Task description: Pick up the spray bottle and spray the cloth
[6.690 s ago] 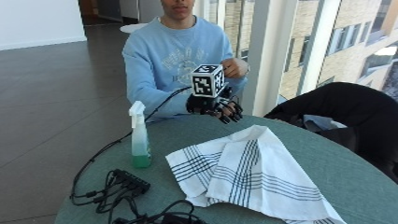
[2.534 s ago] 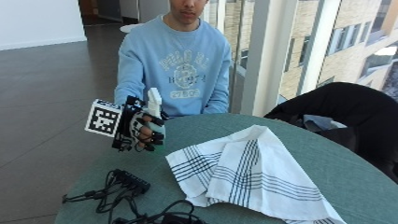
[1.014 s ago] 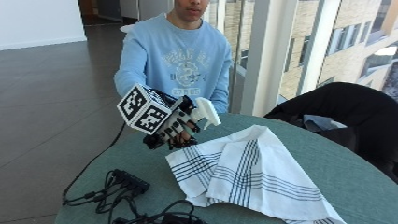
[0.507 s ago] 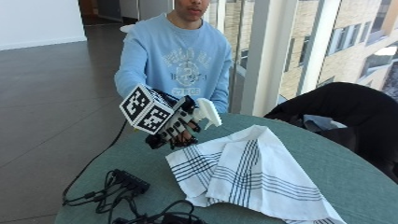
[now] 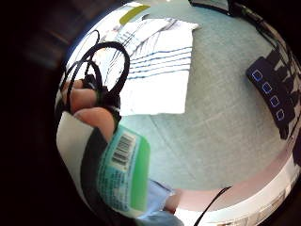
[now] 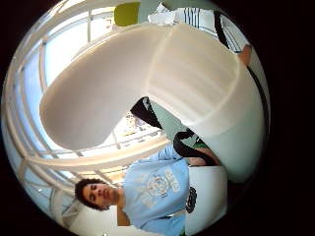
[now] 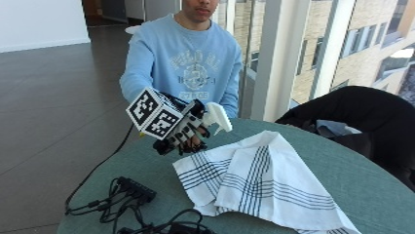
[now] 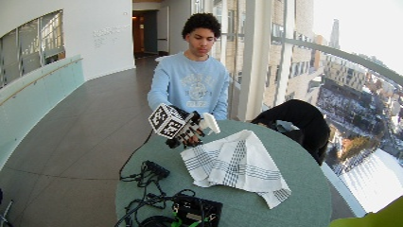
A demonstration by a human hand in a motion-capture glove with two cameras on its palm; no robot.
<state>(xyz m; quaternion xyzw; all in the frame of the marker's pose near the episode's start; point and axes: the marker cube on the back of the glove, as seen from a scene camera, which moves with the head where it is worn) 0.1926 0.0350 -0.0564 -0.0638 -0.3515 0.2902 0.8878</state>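
Vs 6.7 s ago: spray bottle [image 7: 216, 117] is off the tabletop [image 7: 363, 175], where it stood at the left near the cables, and now sits lifted in the gloved right hand [image 7: 183, 135], which was empty and up by the person's chest then. Barely any change over the last second.

Left to right in the outside view: power strip [image 7: 134, 189] and cables on the tabletop's near-left; hand held above the tabletop just off the cloth's left edge, fingers wrapped round the bottle body, white nozzle head poking out toward the cloth [image 7: 259, 183]; striped cloth spread mid-tabletop; dark jacket [image 7: 350, 114] on a chair at far right.

Risks, my read:
- Bottle is tilted, nozzle aimed more across than down. Spray could overshoot the cloth and wet the bare tabletop.
- Power strip is near. Mist drifting that way is the bad case.
- Can't tell if a finger is on the trigger; regripping mid-air could slip the bottle.
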